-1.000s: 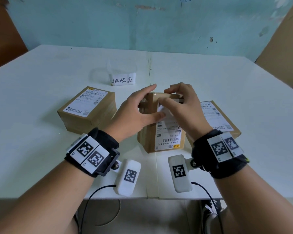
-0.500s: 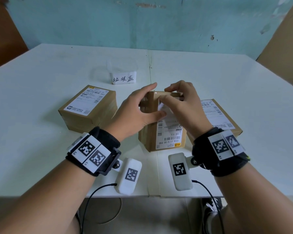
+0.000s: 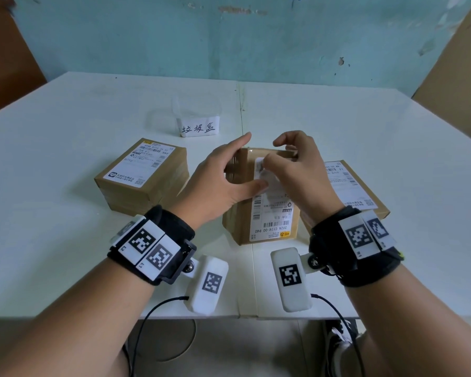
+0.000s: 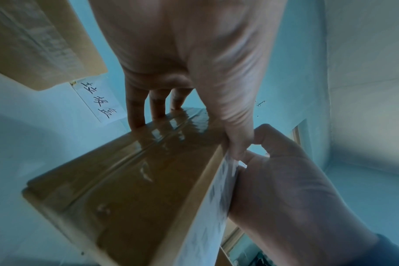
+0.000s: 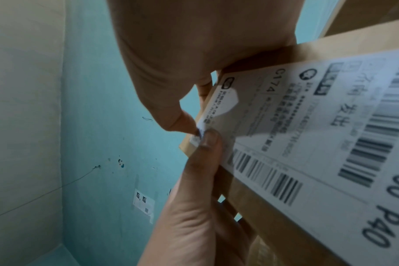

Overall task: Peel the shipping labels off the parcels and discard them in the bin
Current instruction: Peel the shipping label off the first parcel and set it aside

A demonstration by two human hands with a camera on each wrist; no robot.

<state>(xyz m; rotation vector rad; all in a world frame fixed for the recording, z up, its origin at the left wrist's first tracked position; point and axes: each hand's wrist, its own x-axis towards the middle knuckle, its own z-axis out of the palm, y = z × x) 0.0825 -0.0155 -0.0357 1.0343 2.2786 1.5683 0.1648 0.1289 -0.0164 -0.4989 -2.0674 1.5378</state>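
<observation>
Middle parcel sits tilted on the white surface, far end raised, label side facing the person. Left hand grips its left side: thumb pressed on the label face, fingers wrapped over the taped far edge. Right hand pinches the top corner of the shipping label between thumb and forefinger; right wrist view shows that corner lifted off the cardboard, rest of the label stuck down flat. Barcode and "P40" print readable.

Two more cardboard parcels lie flat with labels on: left parcel well apart from the held one, right parcel just beside it, partly behind the right wrist. Clear bin with a handwritten tag stands beyond the parcels, near the surface's centre seam.
</observation>
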